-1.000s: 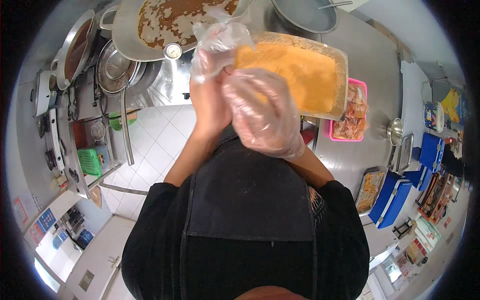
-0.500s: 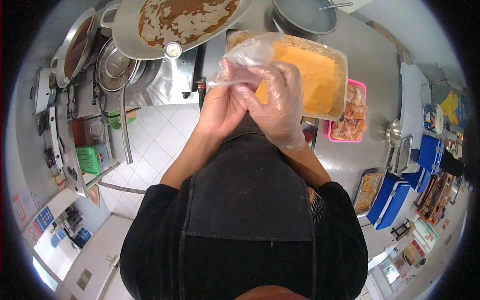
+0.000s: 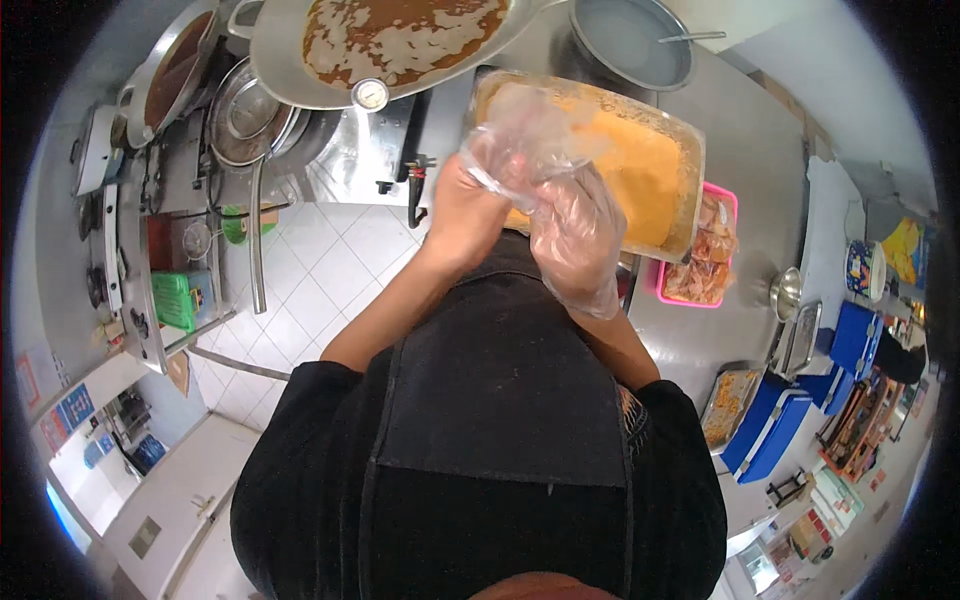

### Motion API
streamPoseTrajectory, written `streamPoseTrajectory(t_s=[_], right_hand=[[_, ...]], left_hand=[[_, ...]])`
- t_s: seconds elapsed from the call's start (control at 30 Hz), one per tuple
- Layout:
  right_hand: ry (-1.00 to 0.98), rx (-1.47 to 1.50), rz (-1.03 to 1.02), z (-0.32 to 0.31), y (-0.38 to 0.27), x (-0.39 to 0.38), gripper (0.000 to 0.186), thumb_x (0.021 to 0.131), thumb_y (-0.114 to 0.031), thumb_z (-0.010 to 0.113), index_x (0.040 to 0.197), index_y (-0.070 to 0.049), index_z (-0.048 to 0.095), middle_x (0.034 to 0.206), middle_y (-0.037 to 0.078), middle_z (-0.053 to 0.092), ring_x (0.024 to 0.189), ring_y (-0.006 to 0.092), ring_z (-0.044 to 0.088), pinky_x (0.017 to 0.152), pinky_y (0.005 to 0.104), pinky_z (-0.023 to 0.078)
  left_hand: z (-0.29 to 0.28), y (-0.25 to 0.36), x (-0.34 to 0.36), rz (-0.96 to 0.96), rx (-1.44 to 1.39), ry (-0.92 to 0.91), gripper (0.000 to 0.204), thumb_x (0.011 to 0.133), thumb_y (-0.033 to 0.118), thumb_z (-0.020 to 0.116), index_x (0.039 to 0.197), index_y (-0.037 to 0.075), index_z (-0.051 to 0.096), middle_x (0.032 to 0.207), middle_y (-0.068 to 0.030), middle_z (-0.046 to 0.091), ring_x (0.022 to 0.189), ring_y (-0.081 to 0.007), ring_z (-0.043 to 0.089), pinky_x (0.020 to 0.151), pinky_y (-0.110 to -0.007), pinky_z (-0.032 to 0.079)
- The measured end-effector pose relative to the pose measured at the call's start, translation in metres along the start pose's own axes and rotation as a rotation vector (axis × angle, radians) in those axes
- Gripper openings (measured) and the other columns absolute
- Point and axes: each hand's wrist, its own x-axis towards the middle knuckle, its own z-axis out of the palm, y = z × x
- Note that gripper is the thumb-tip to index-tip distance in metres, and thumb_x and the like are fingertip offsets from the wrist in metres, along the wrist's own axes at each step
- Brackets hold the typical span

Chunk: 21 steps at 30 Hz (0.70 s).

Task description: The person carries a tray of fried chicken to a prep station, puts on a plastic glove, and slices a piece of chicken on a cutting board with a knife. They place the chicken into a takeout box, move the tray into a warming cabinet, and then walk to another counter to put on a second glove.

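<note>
My left hand is bare, its fingers closed at the edge of a clear disposable plastic glove. The part of the fingers behind or within the film is hard to make out. A similar clear glove covers my right hand, which pinches the loose glove's opening from the other side. The crumpled film sticks up beyond both hands. Under and beyond them lies a rectangular tub of orange-yellow powder, its near left part hidden by my hands and the glove.
A large pan of brown liquid with a dial thermometer stands far left, near a strainer. A bowl of cloudy liquid sits at the back. Right of the tub is a pink basket with bagged raw meat.
My hands have come closer together and the loose glove bunches more between them. My left fingers have curled in around its edge. The whole view has shifted slightly.
</note>
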Motion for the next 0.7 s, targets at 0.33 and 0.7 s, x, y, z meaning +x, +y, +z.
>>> streamPoseTrajectory(t_s=[0.33,0.7], right_hand=[[0.017,-0.054,-0.033,0.009,-0.009,0.007,0.024,0.082,0.000,0.076,0.104,-0.005,0.071,0.107,0.015,0.069,0.094,0.0398,0.066,0.080,0.0465,0.053],[0.082,0.109,-0.032,0.007,-0.013,0.001,0.026,0.077,0.006,0.076,0.101,-0.002,0.069,0.099,0.017,0.071,0.088,0.0406,0.067,0.077,0.0451,0.054]], left_hand=[[0.013,0.018,-0.009,-0.086,-0.487,-0.131,0.063,0.113,0.048,0.029,0.156,0.003,0.039,0.153,-0.0104,0.049,0.138,-0.0227,0.049,0.113,-0.038,0.041],[0.006,-0.005,-0.011,0.405,0.418,0.025,0.046,0.107,0.016,0.056,0.150,-0.001,0.048,0.150,-0.0135,0.055,0.137,-0.0206,0.052,0.116,-0.036,0.040]])
